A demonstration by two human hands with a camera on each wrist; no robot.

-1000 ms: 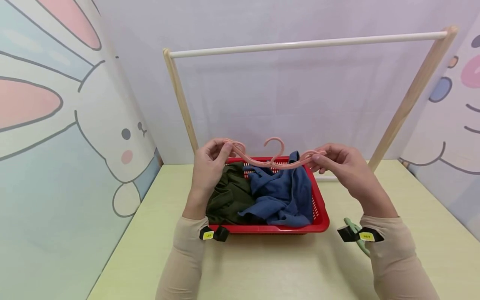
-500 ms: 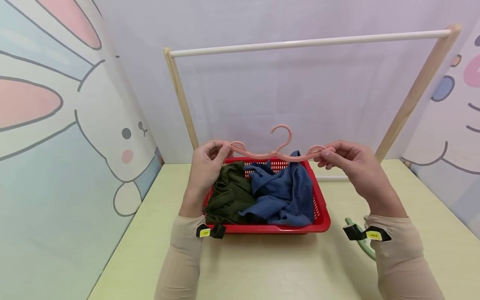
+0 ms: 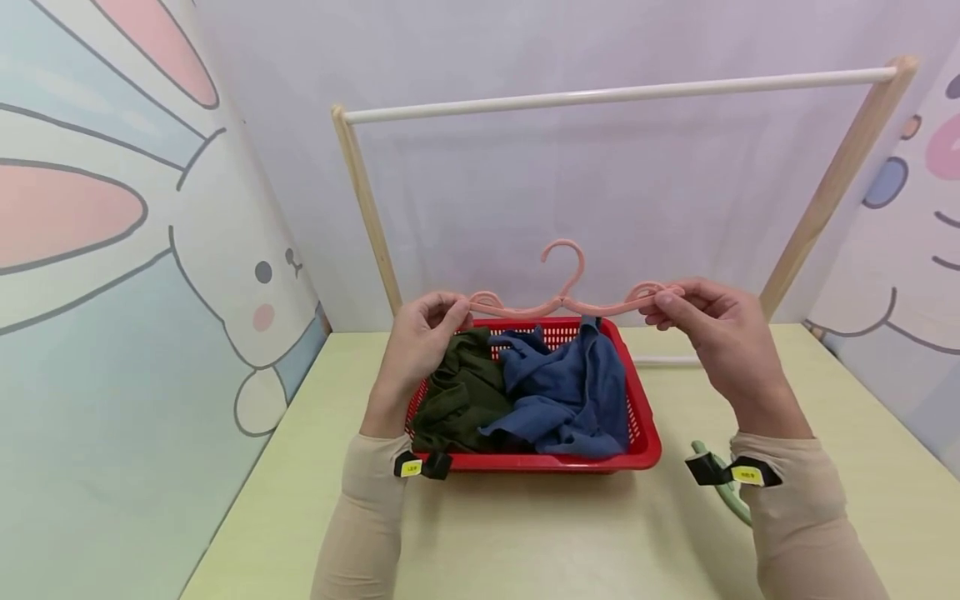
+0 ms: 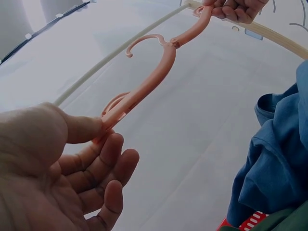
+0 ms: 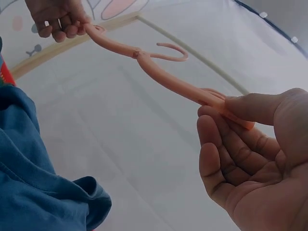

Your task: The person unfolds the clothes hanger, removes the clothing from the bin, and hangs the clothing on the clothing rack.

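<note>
A pink clothes hanger (image 3: 528,312) is held level above the back of a red basket (image 3: 645,417), its hook pointing up. My left hand (image 3: 417,337) pinches one end between thumb and fingers, as the left wrist view shows along the hanger (image 4: 149,84). At the opposite end my right hand (image 3: 723,342) pinches the other tip; the right wrist view shows that thumb on top and the fingers curled beneath. In the basket lie a dark green cloth (image 3: 465,400) on the left and a blue cloth (image 3: 570,387) on the right, both crumpled.
Behind the basket stands a rack with a white rail (image 3: 615,96) and wooden posts (image 3: 367,200). A green hanger (image 3: 729,496) lies on the pale yellow table (image 3: 525,533), partly hidden by the right sleeve. Walls with rabbit drawings stand at both sides.
The pink hanger has risen and shifted slightly right, its hook now higher and more upright. My right hand has moved a little right and up with it. Both hands keep their grip.
</note>
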